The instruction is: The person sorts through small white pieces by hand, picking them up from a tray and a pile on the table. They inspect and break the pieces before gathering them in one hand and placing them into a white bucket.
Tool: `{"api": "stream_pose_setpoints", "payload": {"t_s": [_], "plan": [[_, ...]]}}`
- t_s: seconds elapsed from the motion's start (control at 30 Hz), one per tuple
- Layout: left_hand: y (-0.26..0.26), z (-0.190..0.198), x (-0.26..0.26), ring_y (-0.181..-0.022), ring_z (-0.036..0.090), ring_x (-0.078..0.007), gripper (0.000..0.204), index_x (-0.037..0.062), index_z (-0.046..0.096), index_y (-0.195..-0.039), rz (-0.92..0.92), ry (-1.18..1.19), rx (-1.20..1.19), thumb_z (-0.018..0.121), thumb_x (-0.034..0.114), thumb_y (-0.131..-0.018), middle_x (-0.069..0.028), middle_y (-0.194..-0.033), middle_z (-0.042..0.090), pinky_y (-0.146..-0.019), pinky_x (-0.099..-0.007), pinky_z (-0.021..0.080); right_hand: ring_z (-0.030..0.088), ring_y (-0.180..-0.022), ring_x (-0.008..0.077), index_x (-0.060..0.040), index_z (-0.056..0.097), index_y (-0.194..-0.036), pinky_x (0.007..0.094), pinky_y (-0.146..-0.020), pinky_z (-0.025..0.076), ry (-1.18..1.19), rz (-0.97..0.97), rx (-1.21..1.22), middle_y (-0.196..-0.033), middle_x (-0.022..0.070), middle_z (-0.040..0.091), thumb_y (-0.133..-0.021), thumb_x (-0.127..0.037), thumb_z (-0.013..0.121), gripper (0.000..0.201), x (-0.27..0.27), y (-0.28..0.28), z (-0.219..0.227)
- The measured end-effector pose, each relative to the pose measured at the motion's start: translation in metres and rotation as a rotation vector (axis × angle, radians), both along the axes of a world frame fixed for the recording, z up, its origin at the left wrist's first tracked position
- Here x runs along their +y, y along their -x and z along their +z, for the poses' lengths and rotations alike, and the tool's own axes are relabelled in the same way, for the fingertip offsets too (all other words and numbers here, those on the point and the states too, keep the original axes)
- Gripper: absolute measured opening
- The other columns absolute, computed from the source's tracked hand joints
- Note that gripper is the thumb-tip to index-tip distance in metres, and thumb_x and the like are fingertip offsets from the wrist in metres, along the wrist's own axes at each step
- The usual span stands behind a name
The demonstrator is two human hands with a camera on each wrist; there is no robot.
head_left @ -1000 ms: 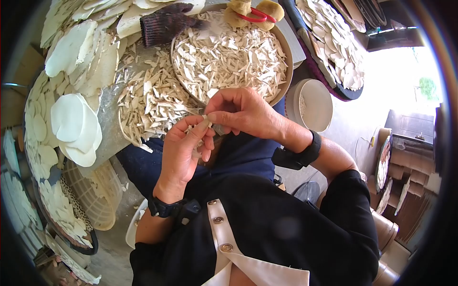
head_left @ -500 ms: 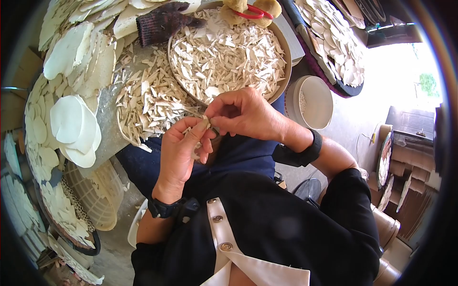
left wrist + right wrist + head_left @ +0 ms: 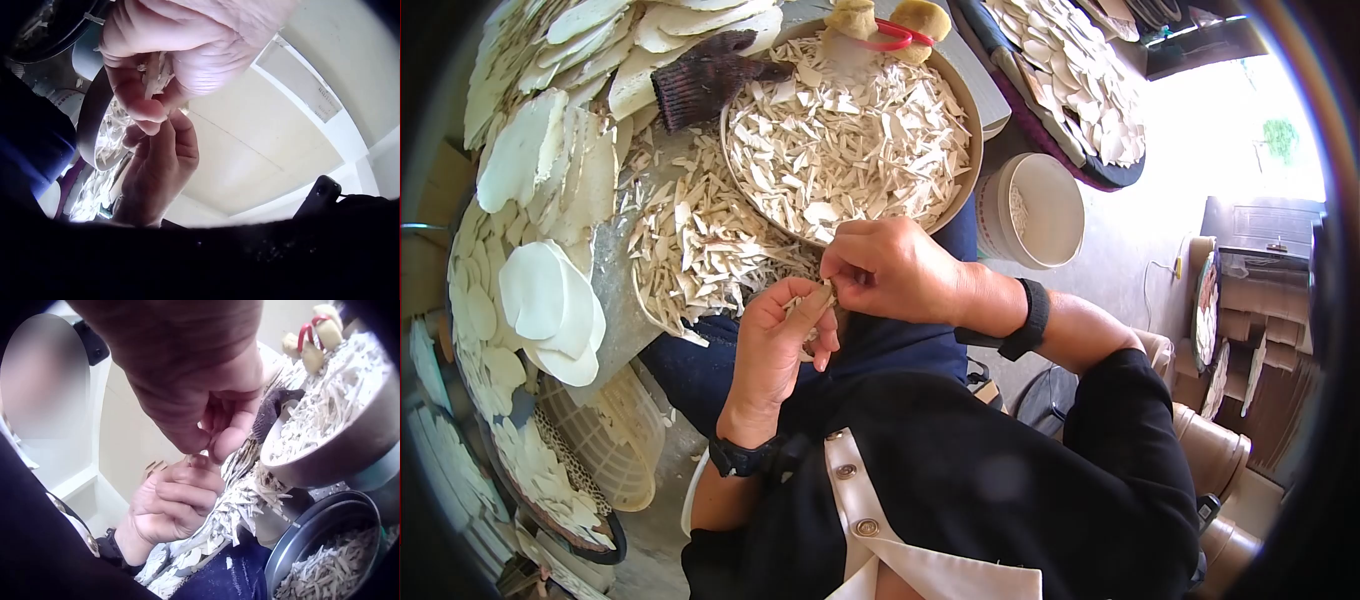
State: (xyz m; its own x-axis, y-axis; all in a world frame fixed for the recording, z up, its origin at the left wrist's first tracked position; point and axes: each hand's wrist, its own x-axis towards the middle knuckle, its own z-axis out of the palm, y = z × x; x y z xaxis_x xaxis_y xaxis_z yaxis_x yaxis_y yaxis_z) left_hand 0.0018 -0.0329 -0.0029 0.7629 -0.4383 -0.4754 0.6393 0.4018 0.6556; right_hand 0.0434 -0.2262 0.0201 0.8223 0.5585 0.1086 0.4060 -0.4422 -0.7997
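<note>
The left hand [image 3: 772, 345] curls round several small pale chips [image 3: 159, 76], which show inside its fingers in the left wrist view. Between its thumb and forefinger a small piece [image 3: 829, 290] is pinched. The right hand [image 3: 905, 272] meets it there, thumb and forefinger closed at the same piece; in the right wrist view the right hand's fingertips [image 3: 212, 445] touch the top of the left hand [image 3: 181, 503]. Both hands are over the lap, just below a round tray [image 3: 977, 150] full of pale slivers [image 3: 850, 140]. A heap of slivers [image 3: 700, 240] lies left of the tray.
A dark knitted glove [image 3: 705, 80] and red-handled scissors [image 3: 890, 38] with padded grips lie at the tray's upper edge. Large pale slices [image 3: 550, 300] are stacked at left. A white bucket [image 3: 1055, 215] stands right of the tray; a metal basin [image 3: 275, 562] holds more slivers.
The head view has shifted, so the tray and heap sit further left. The right hand has turned slightly, its knuckles higher over the pinched piece; the left hand keeps its grip.
</note>
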Motion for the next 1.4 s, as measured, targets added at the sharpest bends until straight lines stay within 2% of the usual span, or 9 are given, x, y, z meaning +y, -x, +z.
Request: {"api": "stream_pose_setpoints", "payload": {"t_s": [0.2,0.5,0.6,0.7,0.77,0.8,0.93,1.13,1.4], "plan": [[-0.005,0.001,-0.006,-0.053,0.056,-0.0096,0.013,0.0026,0.059,-0.092,0.057,0.004,0.02,0.06,0.016,-0.093,-0.0047,-0.07,0.061,-0.04,-0.0211,0.041,0.062,-0.064,0.0236,-0.0028,0.063,-0.098,0.0317,-0.059,0.052,-0.078,-0.017,0.045,-0.08,0.0096,0.059,-0.079,-0.002,0.063,0.019,-0.005,0.004,0.003],[-0.001,0.003,-0.007,-0.053,0.057,-0.01,0.017,0.0024,0.061,-0.09,-0.008,0.015,0.061,0.059,0.019,-0.094,-0.0046,-0.07,0.061,-0.04,-0.0212,0.042,0.061,-0.069,0.0316,-0.0055,0.059,-0.097,0.0407,-0.059,0.051,0.08,0.121,-0.108,-0.08,0.0109,0.057,-0.079,-0.01,0.064,0.02,-0.013,0.009,-0.001],[0.0,0.0,-0.007,-0.053,0.056,-0.0107,0.02,0.0028,0.059,-0.092,0.027,0.05,0.048,0.056,0.022,-0.095,-0.0047,-0.071,0.06,-0.039,-0.0218,0.041,0.062,-0.069,0.0297,-0.0025,0.063,-0.099,0.0369,-0.057,0.05,0.201,0.102,-0.261,-0.081,0.0112,0.059,-0.083,-0.007,0.064,0.017,-0.02,-0.007,0.004],[0.002,-0.002,-0.007,-0.053,0.056,-0.0114,0.022,0.0033,0.058,-0.092,0.028,0.063,0.026,0.054,0.025,-0.096,-0.0046,-0.071,0.059,-0.038,-0.0222,0.041,0.062,-0.087,0.0328,-0.0039,0.059,-0.114,0.0399,-0.075,0.051,0.331,-0.227,-0.278,-0.098,0.0151,0.062,-0.083,-0.016,0.066,0.034,-0.034,-0.044,0.0],[0.003,-0.001,-0.006,-0.053,0.056,-0.0116,0.022,0.0034,0.058,-0.092,0.017,0.064,0.023,0.053,0.025,-0.097,-0.0045,-0.071,0.058,-0.039,-0.0223,0.041,0.053,-0.111,0.0347,-0.0053,0.055,-0.123,0.0431,-0.091,0.045,0.637,-0.419,-0.407,-0.12,0.0169,0.056,-0.083,-0.021,0.066,0.044,-0.049,-0.073,-0.009],[0.004,-0.001,-0.005,-0.053,0.056,-0.0115,0.022,0.0035,0.058,-0.092,0.015,0.067,0.029,0.053,0.024,-0.096,-0.0044,-0.071,0.058,-0.039,-0.0222,0.041,0.041,-0.125,0.0359,-0.0089,0.053,-0.128,0.0478,-0.1,0.038,0.752,-0.455,-0.249,-0.135,0.0169,0.045,-0.084,-0.025,0.065,0.049,-0.051,-0.08,-0.012],[0.005,-0.002,-0.003,-0.053,0.055,-0.0114,0.02,0.004,0.058,-0.092,0.027,0.049,0.06,0.052,0.023,-0.097,-0.0042,-0.071,0.057,-0.038,-0.0219,0.04,0.033,-0.134,0.0345,-0.0154,0.055,-0.129,0.0557,-0.109,0.027,0.703,-0.168,-0.376,-0.138,0.016,0.043,-0.085,-0.028,0.064,0.047,-0.02,-0.049,-0.033],[0.007,-0.005,0.01,-0.054,0.057,-0.012,0.02,0.0021,0.059,-0.093,0.056,0.053,0.078,0.053,0.021,-0.097,-0.0051,-0.07,0.058,-0.04,-0.0224,0.042,0.033,-0.136,0.032,-0.0144,0.06,-0.118,0.0507,-0.111,0.027,0.655,0.089,-0.306,-0.138,0.0078,0.046,-0.076,-0.016,0.071,0.043,-0.044,-0.031,-0.016],[0.013,-0.014,0.01,-0.052,0.055,-0.013,0.019,0.0039,0.059,-0.093,0.062,0.045,0.094,0.053,0.022,-0.096,-0.0044,-0.069,0.057,-0.038,-0.0226,0.04,0.04,-0.13,0.0308,-0.0131,0.065,-0.112,0.0443,-0.107,0.033,0.691,-0.212,-0.339,-0.133,0.0098,0.05,-0.078,-0.007,0.059,0.035,-0.078,-0.08,-0.012]]}}
